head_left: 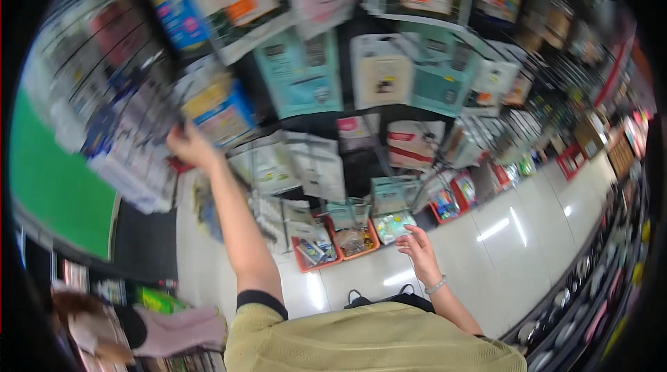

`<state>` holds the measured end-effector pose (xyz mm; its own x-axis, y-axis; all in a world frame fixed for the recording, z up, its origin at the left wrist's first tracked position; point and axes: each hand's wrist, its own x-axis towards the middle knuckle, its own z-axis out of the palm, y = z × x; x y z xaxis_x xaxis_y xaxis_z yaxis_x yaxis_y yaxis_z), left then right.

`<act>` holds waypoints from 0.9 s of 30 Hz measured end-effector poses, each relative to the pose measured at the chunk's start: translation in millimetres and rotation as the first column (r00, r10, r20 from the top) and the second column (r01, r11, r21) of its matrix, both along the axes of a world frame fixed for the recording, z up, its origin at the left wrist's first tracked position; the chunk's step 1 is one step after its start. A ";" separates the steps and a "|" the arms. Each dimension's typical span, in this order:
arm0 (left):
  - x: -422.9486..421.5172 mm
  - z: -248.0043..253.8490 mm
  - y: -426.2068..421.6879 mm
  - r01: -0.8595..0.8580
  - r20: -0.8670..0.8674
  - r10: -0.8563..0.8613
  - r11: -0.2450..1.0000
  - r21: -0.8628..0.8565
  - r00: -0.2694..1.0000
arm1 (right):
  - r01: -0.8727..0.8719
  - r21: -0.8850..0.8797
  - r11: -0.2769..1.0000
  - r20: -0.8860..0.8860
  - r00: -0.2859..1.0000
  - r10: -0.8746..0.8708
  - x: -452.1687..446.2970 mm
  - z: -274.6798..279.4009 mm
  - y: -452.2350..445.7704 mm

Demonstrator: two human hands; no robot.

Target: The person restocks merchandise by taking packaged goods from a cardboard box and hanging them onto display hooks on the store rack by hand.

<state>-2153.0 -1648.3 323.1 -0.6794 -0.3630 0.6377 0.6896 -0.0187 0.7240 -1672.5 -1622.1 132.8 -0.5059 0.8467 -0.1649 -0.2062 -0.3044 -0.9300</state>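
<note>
Green panel (59,170): one, smooth and flat, at 9 o'clock from the middle of the view
Person (174,330): one, in pale pink, between 7 and 8 o'clock
Left hand (189,147): between 9 and 10 o'clock, arm stretched out, fingertips among the hanging goods; blurred, so I cannot tell whether the grip is closed on anything
Blue-and-yellow packet (221,116): one, at 10 o'clock, just beside the left hand; flat, tilted, yellow and white on the front with a blue edge, print too blurred to read
Large teal packs (300,77): two, hanging upright, one at 11 o'clock, one between 1 and 2
Red baskets (303,261): four seen, two side by side near 6 o'clock, one near 4, one at 3, small packets in the first three
White pack (383,73): one, at 1 o'clock between the teal pair, cream square on its front
Right hand (419,250): between 4 and 5 o'clock, above the tiled floor (497,254), grip open, fingers loosely bent
Wristband (436,284): one, pale, on the right wrist
</note>
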 end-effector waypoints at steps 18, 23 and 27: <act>715.9 -175.0 166.2 0.642 0.063 -0.956 -0.241 -0.727 -0.287 | 0.342 -0.339 0.877 -0.419 0.779 -0.466 307.2 -36.3 90.9; 781.6 -241.9 252.0 0.619 0.112 -0.990 -0.143 -0.772 -0.090 | 0.435 -0.341 0.834 -0.383 0.745 -0.546 397.8 7.4 104.7; 764.5 -327.8 301.3 0.423 0.465 -0.870 -0.364 -0.830 0.163 | 0.467 -0.348 0.813 -0.307 0.763 -0.569 468.1 20.4 121.5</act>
